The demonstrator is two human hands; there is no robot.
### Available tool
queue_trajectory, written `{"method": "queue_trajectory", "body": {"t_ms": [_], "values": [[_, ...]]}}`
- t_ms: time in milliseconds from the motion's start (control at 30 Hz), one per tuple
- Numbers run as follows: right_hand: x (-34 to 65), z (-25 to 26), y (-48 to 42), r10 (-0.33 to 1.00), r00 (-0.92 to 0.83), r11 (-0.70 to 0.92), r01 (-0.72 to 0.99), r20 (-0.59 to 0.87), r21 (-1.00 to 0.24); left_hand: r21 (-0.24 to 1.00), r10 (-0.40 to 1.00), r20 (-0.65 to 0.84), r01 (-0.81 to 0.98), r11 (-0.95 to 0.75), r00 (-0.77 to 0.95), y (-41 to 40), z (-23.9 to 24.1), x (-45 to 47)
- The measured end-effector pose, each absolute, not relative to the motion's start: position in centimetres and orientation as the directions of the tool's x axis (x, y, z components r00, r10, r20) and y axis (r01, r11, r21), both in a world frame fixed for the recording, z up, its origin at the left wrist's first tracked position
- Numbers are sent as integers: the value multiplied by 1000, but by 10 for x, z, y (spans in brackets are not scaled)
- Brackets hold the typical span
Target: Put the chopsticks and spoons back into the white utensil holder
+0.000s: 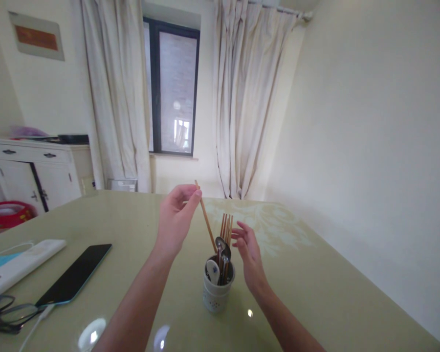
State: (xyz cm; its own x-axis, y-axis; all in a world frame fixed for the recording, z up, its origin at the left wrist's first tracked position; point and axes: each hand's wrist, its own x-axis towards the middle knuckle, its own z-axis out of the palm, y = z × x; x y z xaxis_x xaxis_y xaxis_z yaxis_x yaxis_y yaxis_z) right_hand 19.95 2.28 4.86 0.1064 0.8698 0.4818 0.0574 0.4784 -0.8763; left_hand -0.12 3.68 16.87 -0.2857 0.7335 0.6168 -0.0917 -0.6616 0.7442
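Note:
A pale utensil holder point(215, 296) stands upright on the table, filled with several wooden chopsticks point(226, 226), metal spoons point(220, 243) and a white ceramic spoon point(212, 272). My left hand point(178, 210) pinches one chopstick point(207, 220) near its upper end, above and to the left of the holder. That chopstick leans, its lower end reaching the holder's rim behind the spoons; whether it is inside cannot be made out. Close to the right of the upright chopsticks is my right hand point(246, 244), its fingers apart and nothing held. Its fingertips are partly behind the chopsticks.
On the left of the glossy green table point(132, 215) lie a black phone point(77, 274) with a white cable, a white power strip-like bar point(29, 261) and eyeglasses point(11, 313). A white wall point(381, 146) borders the right side. Behind are curtains point(245, 98) and a cabinet point(55, 176).

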Motion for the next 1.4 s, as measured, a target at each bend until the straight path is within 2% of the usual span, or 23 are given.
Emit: {"method": "queue_trajectory", "body": {"t_ms": [133,233,367,467,600,767,867,933,1000,1233,1400], "values": [[188,93,47,933,92,352,-17,349,-936,651,659,597,-203,-731,-458,24,185,-9],[182,107,61,953,74,295,-15,293,-956,598,641,538,-288,-748,-547,16,195,-19],[179,104,69,958,-3,287,-16,287,-958,643,679,494,-297,-706,-544,20,196,-31],[180,102,68,961,-31,274,-37,275,-961,774,805,433,-290,-563,-405,39,178,-35],[182,106,65,961,-36,273,-40,275,-961,946,959,231,-192,-261,-166,74,131,-30],[182,114,63,954,-52,293,-51,295,-955,998,992,1,69,8,-129,106,63,-22],[181,118,63,952,-42,297,-116,304,-948,922,992,23,387,28,-125,115,34,-26],[180,120,63,948,-31,308,-175,317,-935,794,992,64,608,16,-109,118,23,-30],[179,123,64,941,-10,328,-228,339,-917,689,992,71,724,26,-104,119,18,-32],[180,133,62,900,131,436,-311,416,-845,562,993,37,824,73,-114,113,12,-27],[185,144,57,826,257,564,-361,502,-743,498,993,25,863,84,-112,110,9,-23]]}}
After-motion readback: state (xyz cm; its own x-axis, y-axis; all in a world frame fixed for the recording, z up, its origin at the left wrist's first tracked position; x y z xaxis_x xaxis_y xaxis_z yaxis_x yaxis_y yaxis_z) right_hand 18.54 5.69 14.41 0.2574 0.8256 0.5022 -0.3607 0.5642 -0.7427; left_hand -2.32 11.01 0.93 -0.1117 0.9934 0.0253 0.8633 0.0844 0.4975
